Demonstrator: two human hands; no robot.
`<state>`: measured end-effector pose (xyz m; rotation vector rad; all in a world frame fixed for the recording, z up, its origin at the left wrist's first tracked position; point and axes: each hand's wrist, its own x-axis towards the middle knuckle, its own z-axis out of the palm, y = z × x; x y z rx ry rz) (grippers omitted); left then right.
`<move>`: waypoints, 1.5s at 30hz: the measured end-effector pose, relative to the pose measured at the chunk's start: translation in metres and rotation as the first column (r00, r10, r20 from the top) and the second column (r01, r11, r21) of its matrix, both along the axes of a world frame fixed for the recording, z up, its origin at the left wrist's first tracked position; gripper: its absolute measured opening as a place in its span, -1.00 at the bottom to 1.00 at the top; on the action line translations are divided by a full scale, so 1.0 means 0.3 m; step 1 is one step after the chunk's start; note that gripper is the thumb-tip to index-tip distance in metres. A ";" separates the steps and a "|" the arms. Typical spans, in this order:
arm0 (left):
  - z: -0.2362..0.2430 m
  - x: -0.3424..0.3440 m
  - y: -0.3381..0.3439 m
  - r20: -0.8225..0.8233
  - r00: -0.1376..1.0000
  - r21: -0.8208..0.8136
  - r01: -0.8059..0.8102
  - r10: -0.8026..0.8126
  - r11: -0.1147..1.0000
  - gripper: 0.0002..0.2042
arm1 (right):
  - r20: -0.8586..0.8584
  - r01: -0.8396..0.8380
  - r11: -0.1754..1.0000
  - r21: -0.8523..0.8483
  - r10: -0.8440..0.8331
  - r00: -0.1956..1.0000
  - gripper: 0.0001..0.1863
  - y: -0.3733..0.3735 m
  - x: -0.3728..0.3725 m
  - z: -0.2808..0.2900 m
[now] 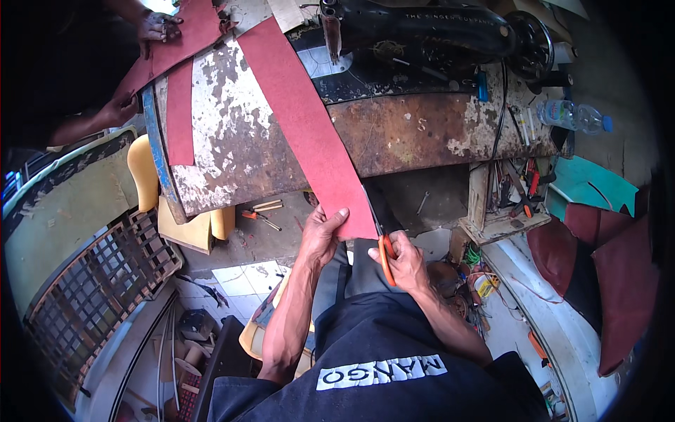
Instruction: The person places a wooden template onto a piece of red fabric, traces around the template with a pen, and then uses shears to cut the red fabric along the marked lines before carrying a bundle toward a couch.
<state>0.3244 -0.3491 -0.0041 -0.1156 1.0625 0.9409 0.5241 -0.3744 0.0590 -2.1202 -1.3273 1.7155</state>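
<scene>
A long red strip of leather-like material [295,112] runs from the worn table down toward my lap. My left hand [321,235] pinches its near left edge, thumb on top. In my right hand [404,260] is a pair of scissors [386,259] with orange handles, my fingers wrapped round them. The scissor blades lie along the strip's right edge near its lower corner; how far apart they stand is hard to make out.
A black sewing machine [422,32] stands on the table [408,133]. Another person's hands [160,29] hold a larger red piece [190,32] at the far left, beside a narrow red strip [181,116]. A plastic bottle [573,116] lies at right, above a tool shelf [506,225].
</scene>
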 end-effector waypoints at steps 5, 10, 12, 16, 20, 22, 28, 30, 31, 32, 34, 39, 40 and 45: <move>-0.003 0.002 0.000 -0.006 1.000 0.020 -0.012 0.012 1.000 -0.73 | 0.013 -0.074 0.997 0.023 0.074 0.997 -0.43 0.009 0.015 0.025; 0.007 0.011 0.009 0.000 1.000 0.015 -0.024 0.024 1.000 -0.72 | 0.022 -0.083 0.994 0.068 0.082 0.996 -0.47 -0.004 0.019 0.028; 0.007 0.020 0.009 0.013 0.999 0.017 -0.052 0.051 0.999 -0.72 | 0.039 -0.073 0.997 0.011 0.073 0.997 -0.51 0.006 0.012 0.038; 0.007 0.014 0.005 0.013 1.000 0.022 -0.024 0.024 0.999 -0.73 | 0.019 -0.044 0.999 0.014 0.044 0.999 -0.54 -0.008 0.023 0.019; 0.008 0.015 -0.005 0.000 1.000 0.006 -0.010 0.010 1.000 -0.73 | 0.015 -0.039 0.999 -0.010 0.039 0.999 -0.56 -0.015 0.027 0.018; 0.012 0.010 -0.009 -0.005 1.000 0.000 0.003 -0.003 1.000 -0.73 | 0.008 -0.036 0.999 -0.013 0.036 0.999 -0.56 -0.011 0.025 0.022; 0.015 0.005 -0.030 0.015 1.000 0.016 0.021 -0.022 1.000 -0.73 | -0.017 -0.068 0.998 -0.009 0.068 0.998 -0.55 0.033 0.011 0.035; 0.007 0.007 -0.032 0.019 1.000 0.009 0.022 -0.022 1.000 -0.73 | -0.040 -0.036 0.999 -0.014 0.035 0.999 -0.57 0.020 0.014 0.013; 0.008 0.010 -0.032 0.019 1.000 0.010 0.022 -0.022 1.000 -0.73 | -0.040 -0.036 0.999 -0.014 0.036 0.999 -0.57 0.013 0.015 0.014; 0.009 0.016 -0.033 0.029 0.999 0.007 0.023 -0.023 1.000 -0.73 | -0.024 -0.040 0.999 0.008 0.041 0.999 -0.58 0.004 0.016 0.017; 0.009 0.016 -0.036 0.040 0.999 0.004 0.023 -0.023 1.000 -0.72 | -0.008 -0.046 0.999 0.027 0.046 0.999 -0.59 0.003 0.017 0.021; -0.003 0.013 -0.056 0.029 0.999 0.007 0.038 -0.038 0.999 -0.73 | -0.061 -0.059 0.998 0.024 0.061 0.996 -0.60 0.046 0.012 0.023; 0.000 0.013 -0.057 0.028 0.999 0.009 0.039 -0.039 0.999 -0.73 | -0.061 -0.058 0.998 0.026 0.059 0.996 -0.60 0.051 0.009 0.022; -0.001 0.008 -0.075 -0.012 0.999 0.040 0.052 -0.051 0.998 -0.69 | -0.072 -0.045 0.996 0.077 0.050 0.996 -0.59 0.033 0.006 0.007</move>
